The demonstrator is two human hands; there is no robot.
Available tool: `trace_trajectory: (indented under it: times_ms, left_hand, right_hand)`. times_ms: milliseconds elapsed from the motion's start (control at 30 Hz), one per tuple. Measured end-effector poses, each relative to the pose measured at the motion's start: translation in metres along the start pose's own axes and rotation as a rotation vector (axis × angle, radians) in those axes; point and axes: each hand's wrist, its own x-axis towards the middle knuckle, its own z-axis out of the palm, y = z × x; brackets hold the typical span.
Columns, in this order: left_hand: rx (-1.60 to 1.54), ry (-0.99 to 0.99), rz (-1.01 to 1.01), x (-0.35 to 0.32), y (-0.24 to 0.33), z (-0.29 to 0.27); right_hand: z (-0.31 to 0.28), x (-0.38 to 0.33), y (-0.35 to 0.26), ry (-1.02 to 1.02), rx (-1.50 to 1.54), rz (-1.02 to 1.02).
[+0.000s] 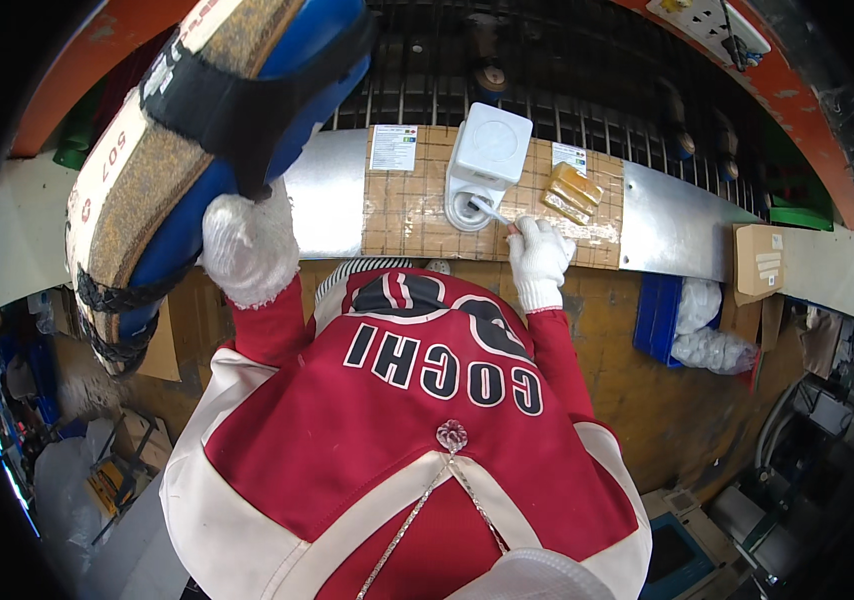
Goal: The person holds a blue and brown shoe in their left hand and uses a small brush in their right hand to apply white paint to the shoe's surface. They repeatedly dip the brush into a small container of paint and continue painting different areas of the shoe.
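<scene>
Close to the view at upper left is a sandal (123, 190) with a speckled brown sole and a pale edge. It is fitted on a blue last (172, 235) with black straps around it. My left hand (247, 245), in a white knit glove, is closed at the sandal's side, holding it up; its fingers are partly hidden. My right hand (542, 258), also gloved with bare fingertips showing, pinches a thin white stick (490, 209), perhaps a brush handle. The stick's far end sits in the round dish of a white dispenser (490, 145) on the bench.
Amber-yellow blocks (572, 193) lie right of the dispenser on a taped cardboard sheet (402, 215). Metal plates (682, 225) flank it. Beyond runs a rack of dark rollers (587, 105) carrying several shoes. A blue bin (655, 318) with plastic bags and a small carton (757, 258) are at right.
</scene>
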Motion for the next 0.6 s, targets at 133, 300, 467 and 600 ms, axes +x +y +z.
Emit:
trace_trajectory:
  times_ms: [133, 300, 467, 600]
  left_hand:
    - [-0.181, -0.082, -0.069, 0.002, -0.005, -0.009]
    - [-0.638, -0.156, -0.326, -0.001, 0.001, -0.008]
    - [-0.627, -0.22, -0.409, -0.005, -0.002, -0.002]
    - [-0.608, -0.269, -0.413, -0.004, -0.002, 0.004]
  right_hand:
    - [0.004, 0.004, -0.003, -0.017, -0.091, -0.047]
    - [0.001, 0.005, -0.01, -0.057, -0.135, -0.014]
    - [-0.003, 0.0, -0.01, -0.05, -0.05, -0.006]
    - [0.002, -0.01, 0.002, -0.166, 0.32, 0.283]
